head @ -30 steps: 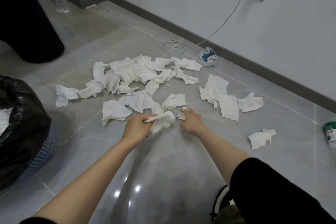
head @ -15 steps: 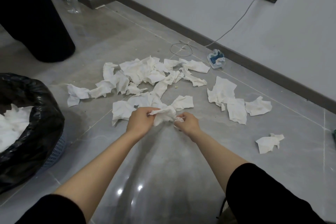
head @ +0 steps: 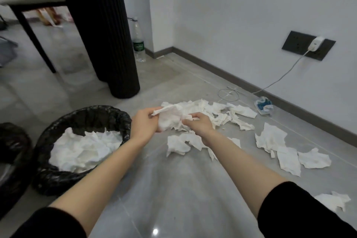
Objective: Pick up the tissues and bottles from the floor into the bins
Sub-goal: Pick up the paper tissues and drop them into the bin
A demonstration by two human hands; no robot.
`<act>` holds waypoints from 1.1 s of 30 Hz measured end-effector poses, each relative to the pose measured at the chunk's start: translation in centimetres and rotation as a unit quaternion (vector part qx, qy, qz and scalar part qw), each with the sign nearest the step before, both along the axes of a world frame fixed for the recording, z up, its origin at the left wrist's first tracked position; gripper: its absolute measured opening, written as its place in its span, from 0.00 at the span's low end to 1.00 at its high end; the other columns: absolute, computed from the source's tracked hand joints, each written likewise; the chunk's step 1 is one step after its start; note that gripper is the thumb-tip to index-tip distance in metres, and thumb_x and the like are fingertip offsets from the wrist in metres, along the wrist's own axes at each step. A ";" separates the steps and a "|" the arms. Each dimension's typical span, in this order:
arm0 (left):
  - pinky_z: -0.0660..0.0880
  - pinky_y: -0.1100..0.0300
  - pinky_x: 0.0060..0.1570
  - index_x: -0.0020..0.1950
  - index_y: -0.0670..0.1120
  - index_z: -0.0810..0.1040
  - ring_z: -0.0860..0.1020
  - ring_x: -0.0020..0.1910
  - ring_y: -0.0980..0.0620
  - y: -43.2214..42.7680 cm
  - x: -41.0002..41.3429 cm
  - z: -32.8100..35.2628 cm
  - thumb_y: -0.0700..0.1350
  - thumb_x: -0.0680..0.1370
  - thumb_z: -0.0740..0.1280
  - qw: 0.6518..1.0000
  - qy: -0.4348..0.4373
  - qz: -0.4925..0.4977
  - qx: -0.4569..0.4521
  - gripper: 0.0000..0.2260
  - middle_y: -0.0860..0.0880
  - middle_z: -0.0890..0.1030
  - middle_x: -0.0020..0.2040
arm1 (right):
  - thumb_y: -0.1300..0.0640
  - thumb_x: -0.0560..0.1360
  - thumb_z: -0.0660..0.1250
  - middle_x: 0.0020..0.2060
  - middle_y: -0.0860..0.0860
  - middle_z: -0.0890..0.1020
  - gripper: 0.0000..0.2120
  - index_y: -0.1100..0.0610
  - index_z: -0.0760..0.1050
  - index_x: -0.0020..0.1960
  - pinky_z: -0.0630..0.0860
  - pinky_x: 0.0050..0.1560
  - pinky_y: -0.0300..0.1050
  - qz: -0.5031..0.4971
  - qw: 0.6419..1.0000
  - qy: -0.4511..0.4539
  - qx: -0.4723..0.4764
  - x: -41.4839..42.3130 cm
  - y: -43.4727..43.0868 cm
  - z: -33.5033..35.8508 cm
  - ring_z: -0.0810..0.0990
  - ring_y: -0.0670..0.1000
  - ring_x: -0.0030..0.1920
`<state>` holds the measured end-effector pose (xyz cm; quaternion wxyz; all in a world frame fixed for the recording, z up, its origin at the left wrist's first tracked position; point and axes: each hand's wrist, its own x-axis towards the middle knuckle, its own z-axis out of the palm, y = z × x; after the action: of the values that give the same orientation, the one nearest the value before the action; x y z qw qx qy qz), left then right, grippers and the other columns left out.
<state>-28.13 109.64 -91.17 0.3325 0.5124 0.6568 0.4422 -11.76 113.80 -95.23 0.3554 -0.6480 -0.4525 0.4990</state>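
Off the floor now, left hand gripping and right hand pinching, the tissue wad has risen toward the bin at nine o'clock; a second bin is cut off.

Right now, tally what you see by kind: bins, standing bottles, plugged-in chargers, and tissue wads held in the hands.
Bins: 2, tissue-filled bin, far-left bin
Standing bottle: 1
Plugged-in charger: 1
Held tissue wad: 1
Total: 5
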 end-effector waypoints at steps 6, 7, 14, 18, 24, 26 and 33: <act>0.82 0.53 0.41 0.55 0.51 0.83 0.82 0.36 0.53 -2.3 -7.6 2.7 0.35 0.77 0.61 0.992 -0.040 0.119 0.016 0.16 0.52 0.83 0.46 | 0.56 0.69 0.73 0.48 0.53 0.78 0.14 0.54 0.76 0.53 0.71 0.33 0.36 0.083 0.995 -0.027 0.057 -7.8 -1.6 4.7 0.76 0.49 0.41; 0.82 0.54 0.40 0.54 0.51 0.83 0.82 0.36 0.53 -2.7 -9.1 3.0 0.35 0.77 0.60 0.988 -0.048 0.144 0.016 0.16 0.51 0.83 0.48 | 0.57 0.70 0.73 0.46 0.54 0.78 0.12 0.54 0.76 0.52 0.69 0.29 0.35 0.107 0.992 -0.034 0.059 -9.1 -2.0 5.3 0.75 0.48 0.37; 0.78 0.54 0.47 0.46 0.49 0.84 0.80 0.44 0.44 -5.3 -15.7 0.8 0.31 0.74 0.59 0.968 0.015 0.250 -0.013 0.18 0.47 0.81 0.45 | 0.60 0.68 0.70 0.39 0.52 0.80 0.08 0.51 0.73 0.37 0.80 0.46 0.50 0.199 0.971 -0.113 0.068 -15.4 -3.9 5.6 0.80 0.54 0.41; 0.68 0.55 0.60 0.62 0.48 0.78 0.71 0.64 0.43 -6.0 -16.8 -0.8 0.35 0.78 0.56 0.971 0.113 0.164 -0.129 0.18 0.43 0.72 0.67 | 0.60 0.69 0.70 0.40 0.51 0.79 0.05 0.54 0.76 0.44 0.79 0.54 0.53 0.230 0.965 -0.110 0.058 -17.9 -4.4 4.0 0.79 0.54 0.42; 0.70 0.59 0.55 0.75 0.48 0.62 0.69 0.67 0.47 -6.2 -15.7 -1.1 0.32 0.77 0.56 0.973 0.153 0.073 -0.159 0.26 0.46 0.61 0.75 | 0.61 0.75 0.66 0.67 0.52 0.73 0.23 0.59 0.70 0.70 0.68 0.66 0.42 0.286 0.943 -0.150 0.079 -18.3 -4.9 2.7 0.71 0.51 0.67; 0.71 0.57 0.59 0.74 0.47 0.63 0.72 0.65 0.46 -5.8 -15.0 -1.0 0.33 0.77 0.57 0.977 0.157 0.052 -0.134 0.26 0.47 0.65 0.74 | 0.62 0.75 0.65 0.65 0.51 0.76 0.20 0.58 0.72 0.67 0.69 0.67 0.43 0.263 0.950 -0.144 0.087 -17.8 -4.8 2.6 0.73 0.51 0.66; 0.66 0.57 0.66 0.73 0.46 0.65 0.69 0.69 0.47 -4.5 -9.8 0.8 0.35 0.78 0.59 0.988 0.133 0.002 -0.083 0.23 0.45 0.71 0.69 | 0.64 0.74 0.63 0.60 0.53 0.79 0.17 0.58 0.76 0.61 0.76 0.59 0.49 0.192 0.969 -0.140 0.068 -13.0 -4.6 2.6 0.75 0.51 0.49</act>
<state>-37.94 105.12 -90.34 0.2825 0.5357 0.7307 0.3151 -24.72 109.19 -92.59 0.2293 -0.5862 -0.6468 0.4306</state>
